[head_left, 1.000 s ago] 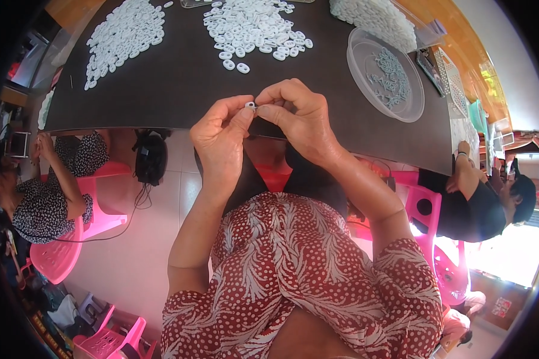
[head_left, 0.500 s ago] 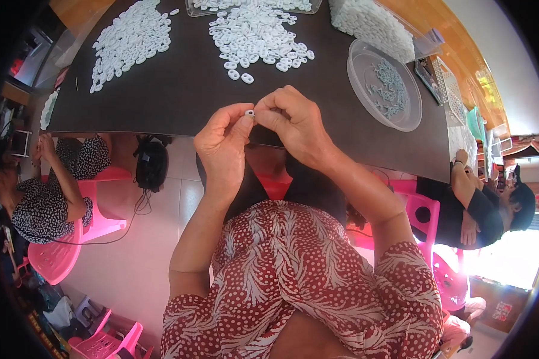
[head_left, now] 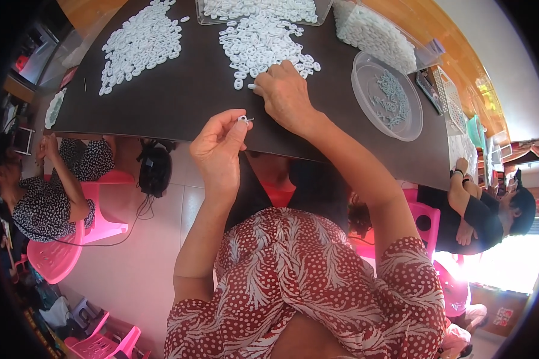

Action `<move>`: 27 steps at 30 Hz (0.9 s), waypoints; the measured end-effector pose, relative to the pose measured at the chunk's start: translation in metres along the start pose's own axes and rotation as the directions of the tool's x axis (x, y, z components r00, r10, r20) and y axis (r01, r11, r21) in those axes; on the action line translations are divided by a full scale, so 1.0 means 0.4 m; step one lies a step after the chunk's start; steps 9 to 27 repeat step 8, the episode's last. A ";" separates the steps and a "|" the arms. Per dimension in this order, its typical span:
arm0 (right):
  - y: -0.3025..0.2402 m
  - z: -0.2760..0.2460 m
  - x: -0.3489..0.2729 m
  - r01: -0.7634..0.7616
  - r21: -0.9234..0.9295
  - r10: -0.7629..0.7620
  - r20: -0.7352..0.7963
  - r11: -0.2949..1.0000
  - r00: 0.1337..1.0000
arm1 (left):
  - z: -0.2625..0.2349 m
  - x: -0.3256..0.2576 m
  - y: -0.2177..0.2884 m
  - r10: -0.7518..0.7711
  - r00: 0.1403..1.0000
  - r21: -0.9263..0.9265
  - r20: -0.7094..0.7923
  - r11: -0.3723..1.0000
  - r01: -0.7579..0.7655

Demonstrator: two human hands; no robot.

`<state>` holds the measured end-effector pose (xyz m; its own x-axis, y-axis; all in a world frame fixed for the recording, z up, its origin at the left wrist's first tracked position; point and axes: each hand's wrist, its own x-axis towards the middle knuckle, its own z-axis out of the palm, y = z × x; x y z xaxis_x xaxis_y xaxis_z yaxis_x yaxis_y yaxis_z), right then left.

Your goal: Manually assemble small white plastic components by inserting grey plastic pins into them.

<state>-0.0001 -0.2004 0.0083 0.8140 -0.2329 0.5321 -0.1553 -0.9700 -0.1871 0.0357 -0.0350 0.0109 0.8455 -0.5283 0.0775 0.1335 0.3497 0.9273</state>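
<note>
My left hand (head_left: 217,143) is closed above the table's near edge, thumb and fingertips pinching a small white two-hole oval piece (head_left: 242,118). A thin greyish bit sticks out of that piece on its right side. At the near edge of the middle pile of white pieces (head_left: 260,45), my right hand (head_left: 284,96) reaches down with its fingers closed. Its fingertips are on another white oval piece (head_left: 252,87), which looks tipped up; the thumb is mostly hidden.
Another pile of white pieces (head_left: 141,45) lies at the left of the dark table (head_left: 179,102). Behind stand a clear tray (head_left: 212,22) and a clear box (head_left: 425,57), both holding white pieces. Right, a round clear tub (head_left: 358,90) holds small grey-green parts. People sit on both sides.
My right hand has left the piece in my left hand and moved forward to the pile's near edge, onto a loose white piece. My left hand stays nearly in place, still pinching its piece.
</note>
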 end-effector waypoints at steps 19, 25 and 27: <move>-0.014 -0.096 -0.027 -0.595 0.572 0.349 0.487 0.565 0.800 | 0.006 0.010 0.006 -0.019 1.000 -0.051 -0.011 0.999 0.018; -0.014 -0.096 -0.027 -0.595 0.572 0.349 0.487 0.565 0.800 | 0.006 0.010 0.006 -0.019 1.000 -0.051 -0.011 0.999 0.018; -0.014 -0.096 -0.027 -0.595 0.572 0.349 0.487 0.565 0.800 | 0.006 0.010 0.006 -0.019 1.000 -0.051 -0.011 0.999 0.018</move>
